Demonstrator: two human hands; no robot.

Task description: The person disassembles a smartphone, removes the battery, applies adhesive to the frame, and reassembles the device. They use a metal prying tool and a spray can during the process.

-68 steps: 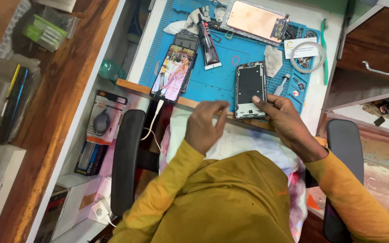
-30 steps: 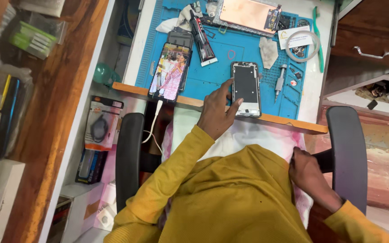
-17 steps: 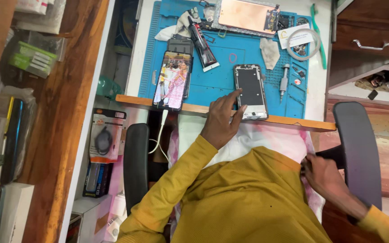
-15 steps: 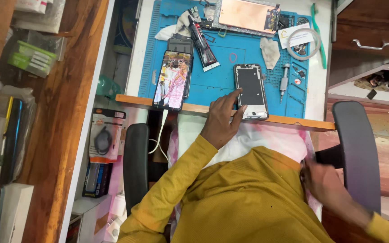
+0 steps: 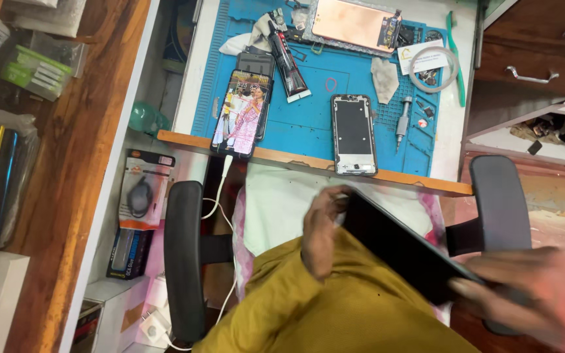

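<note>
So both hands were on a flat black panel [image 5: 407,252], probably a phone screen or back cover, hard to tell since it was blurred. The left hand [image 5: 322,229] gripped its near end over the lap, and the right hand [image 5: 537,297] pinched the far end down by the chair armrest [image 5: 498,196]. The panel sat tilted across the yellow shirt [image 5: 322,307], well below the desk. Up on the blue repair mat [image 5: 308,111] the opened phone frame [image 5: 354,134] lay untouched beside a small screwdriver [image 5: 401,123]. Looked like the bring-the-part-up step; the next bit would've needed lining the panel squarely over that frame.
</note>
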